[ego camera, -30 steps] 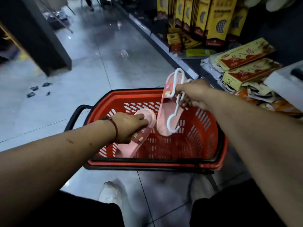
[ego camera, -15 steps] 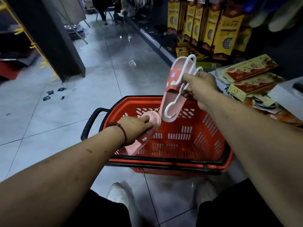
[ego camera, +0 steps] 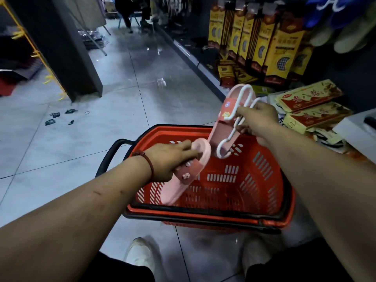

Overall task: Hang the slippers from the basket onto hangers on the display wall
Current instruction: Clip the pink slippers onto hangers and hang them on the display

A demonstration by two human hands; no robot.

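Observation:
My left hand (ego camera: 171, 160) grips a pink slipper (ego camera: 183, 180) by its strap, over the left side of the red basket (ego camera: 223, 214). My right hand (ego camera: 257, 121) holds a second pink slipper (ego camera: 225, 117) together with a white plastic hanger (ego camera: 230, 139) above the basket's far right corner. The hanger runs along that slipper, its lower hook hanging free. The two slippers almost touch at their ends. The display wall (ego camera: 335, 64) stands at the right, with slippers hanging at its top.
The basket stands on a grey tiled floor (ego camera: 101, 139) with its black handle (ego camera: 109, 157) at the left. Yellow boxed goods (ego camera: 262, 43) hang on the right wall above stacked flat packs (ego camera: 311, 106). A dark pillar (ego camera: 67, 47) rises at the left. My white shoes (ego camera: 140, 259) show below.
Both hands have lifted the slippers higher, out of the basket. The view has tilted up, showing more of the aisle and the wall.

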